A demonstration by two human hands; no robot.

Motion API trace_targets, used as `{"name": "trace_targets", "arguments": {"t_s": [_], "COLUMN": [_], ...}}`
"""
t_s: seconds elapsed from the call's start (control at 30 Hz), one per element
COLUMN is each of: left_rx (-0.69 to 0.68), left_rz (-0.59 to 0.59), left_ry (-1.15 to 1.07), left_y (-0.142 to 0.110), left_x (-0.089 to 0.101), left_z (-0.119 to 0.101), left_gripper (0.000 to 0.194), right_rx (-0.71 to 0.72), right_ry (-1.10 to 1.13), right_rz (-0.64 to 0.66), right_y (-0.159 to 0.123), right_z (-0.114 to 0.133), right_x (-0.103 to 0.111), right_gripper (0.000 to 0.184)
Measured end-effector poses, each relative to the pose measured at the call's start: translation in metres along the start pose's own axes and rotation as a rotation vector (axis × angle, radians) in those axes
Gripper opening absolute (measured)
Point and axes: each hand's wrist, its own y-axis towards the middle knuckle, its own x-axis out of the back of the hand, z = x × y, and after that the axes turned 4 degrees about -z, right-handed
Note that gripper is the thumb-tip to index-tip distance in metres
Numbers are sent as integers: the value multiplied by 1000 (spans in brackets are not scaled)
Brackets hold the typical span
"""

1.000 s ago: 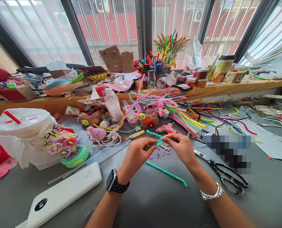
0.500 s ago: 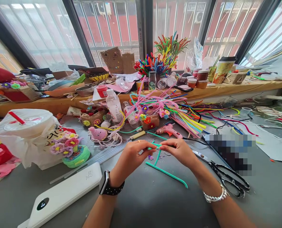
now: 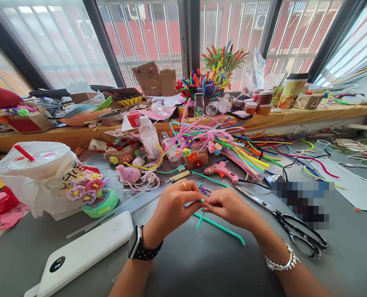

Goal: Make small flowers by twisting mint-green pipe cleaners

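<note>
Green stem: here it is, mid-frame, a fuzzy mint-green stem (image 3: pixel 200 221) in the fingers of both hands, one end poking out below them, the middle hidden.
Left grip: closed down to a pinch, the left hand (image 3: pixel 173 206) has thumb and fingertips on the stem, a ring on one finger.
Right grip: just as tight, the right hand (image 3: pixel 231 207) pinches at the same spot, fingertips meeting the left's.
Wrists: a watch (image 3: pixel 135 241) on the left one, a silvery bracelet (image 3: pixel 284 260) on the right.
Just below the hands: a second green strip (image 3: pixel 225 229) lies slantwise on the grey desk (image 3: pixel 183 264), its lower end bent.
Just above them: purple scraps (image 3: pixel 203 190), then a pink glue gun (image 3: pixel 222 170).
Right of centre: large black-handled scissors (image 3: pixel 264 203) lie beside the right forearm, a pixelated dark device (image 3: pixel 297 202) beyond.
Lower left: a white power bank (image 3: pixel 87 252), and above it a crocheted flower pot (image 3: pixel 104 205) against a bagged cup (image 3: pixel 38 173).
Upper middle: a colourful heap of fuzzy stems (image 3: pixel 248 159) spreads before the crowded window ledge (image 3: pixel 295 116).
</note>
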Motion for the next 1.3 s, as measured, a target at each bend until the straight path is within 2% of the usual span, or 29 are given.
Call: {"name": "trace_targets", "arguments": {"t_s": [0.1,0.23,0.37,0.5,0.63,0.7,0.77,0.83,0.87,0.97,1.03,1.17,1.3], "left_rx": [74,285,466,548,655,684,618,459,359,63,-53,-101,-23], "left_rz": [-11,0,163,207,189,109,-79,-264,-283,-196,-134,-153,-225], "left_ry": [-141,-387,-677,-792,-919,-952,-899,-749,-644,-368,-266,-219,-159], "left_y": [3,6,7,7,5,4,4,4,4,3,3,3,2], "left_x": [-1,-3,-6,-15,-32,-38,-37,-32,-28,-19,-18,-25,-32], "left_z": [3,16,25,26,25,23,20,14,12,6,5,9,11], "left_gripper": [14,14,14,18,22,20,14,23,24,30,27,14,13], "right_rx": [42,72,89,34,-95,-187,-258,-294,-306,-337,-346,-364,-357], "right_ry": [48,141,254,385,508,548,574,591,603,664,712,745,695], "right_rz": [51,123,226,287,216,153,124,110,101,100,115,120,68], "right_y": [-1,-4,-6,-6,-5,-5,-5,-5,-5,-6,-7,-7,-6], "right_z": [5,8,10,12,13,13,12,10,9,6,4,4,4], "right_x": [-3,-2,2,8,14,17,18,20,21,22,23,23,21], "right_gripper": [22,20,23,30,33,35,38,41,41,38,36,37,31]}}
